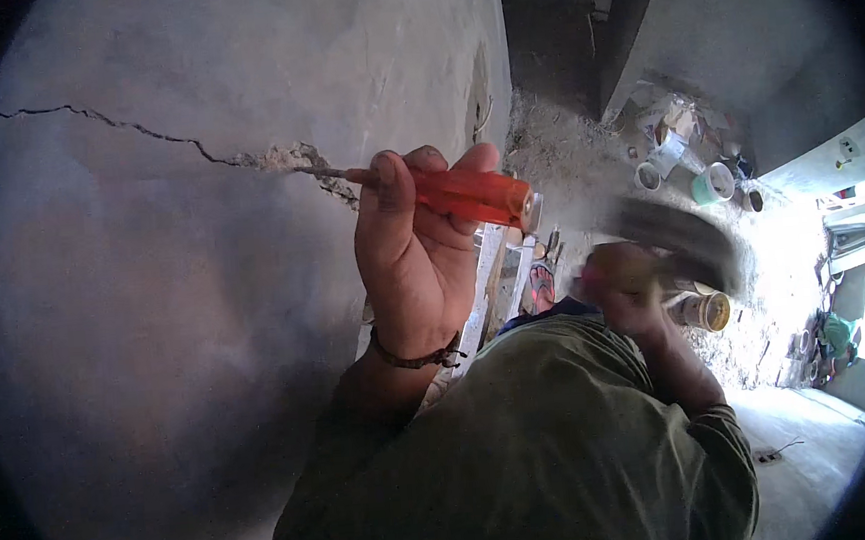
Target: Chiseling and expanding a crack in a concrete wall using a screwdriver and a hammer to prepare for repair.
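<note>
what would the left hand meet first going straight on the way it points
The chipped patch in the wall; the tip of the held screwdriver looks at or almost at it, exact contact unclear.

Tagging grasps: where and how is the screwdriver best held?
Probably by the thick red handle, from the body side, like the left hand: the thin shaft points at the broken patch, and the butt stays clear.

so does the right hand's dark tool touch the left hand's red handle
Apart: the head view shows a clear gap between the blurred dark tool and the red handle.
</note>
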Motion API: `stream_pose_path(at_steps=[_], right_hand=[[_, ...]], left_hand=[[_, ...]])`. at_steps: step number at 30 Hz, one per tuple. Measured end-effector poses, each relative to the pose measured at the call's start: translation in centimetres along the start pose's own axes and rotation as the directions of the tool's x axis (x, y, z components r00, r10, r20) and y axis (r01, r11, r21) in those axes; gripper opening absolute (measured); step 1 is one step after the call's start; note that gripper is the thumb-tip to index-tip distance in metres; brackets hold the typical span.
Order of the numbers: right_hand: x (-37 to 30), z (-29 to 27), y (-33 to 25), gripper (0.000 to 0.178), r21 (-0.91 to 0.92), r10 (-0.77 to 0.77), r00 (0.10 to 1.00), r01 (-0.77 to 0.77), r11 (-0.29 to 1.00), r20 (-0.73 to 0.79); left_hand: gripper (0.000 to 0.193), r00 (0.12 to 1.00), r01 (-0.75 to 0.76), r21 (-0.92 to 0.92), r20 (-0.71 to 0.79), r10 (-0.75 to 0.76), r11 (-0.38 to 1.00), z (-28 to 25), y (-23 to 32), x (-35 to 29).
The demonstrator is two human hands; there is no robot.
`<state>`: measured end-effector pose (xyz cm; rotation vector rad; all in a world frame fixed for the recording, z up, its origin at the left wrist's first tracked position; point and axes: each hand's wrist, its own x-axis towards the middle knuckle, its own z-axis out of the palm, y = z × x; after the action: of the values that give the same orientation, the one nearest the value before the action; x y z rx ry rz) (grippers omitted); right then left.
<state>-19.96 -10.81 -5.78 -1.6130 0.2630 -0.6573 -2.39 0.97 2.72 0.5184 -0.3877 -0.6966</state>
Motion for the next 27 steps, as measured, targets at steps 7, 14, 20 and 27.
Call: stream_pose_path(at_steps=[7,14,20,27], right_hand=[[0.2,-2.0,-0.3,0.015,0.124,-0.167,0.986,0.17,0.978,-0.027],[0.4,-0.5,-0.5,0.012,-0.152,0.154,0.986,-0.142,0.978,0.068],[0.1,-2.6,-0.9,0.013,-0.137,0.092,0.988,-0.074,0.988,0.127],[0.0,-1.1,-0.4,0.006,-0.146,-0.058,0.996,0.068,0.987,0.069]], left_hand=[[0.02,0.997,-0.039,0.031,-0.067,0.041,0.999,0.1,0.5,-0.1],[0.019,0.998,-0.013,-0.018,-0.063,0.012,1.0,-0.5,0.7,0.4],[0.019,1.0,0.005,-0.053,-0.03,-0.006,0.999,-0.1,0.8,0.0],[0.018,0.998,0.037,-0.01,0.047,-0.037,0.999,-0.3,1.4,0.1]])
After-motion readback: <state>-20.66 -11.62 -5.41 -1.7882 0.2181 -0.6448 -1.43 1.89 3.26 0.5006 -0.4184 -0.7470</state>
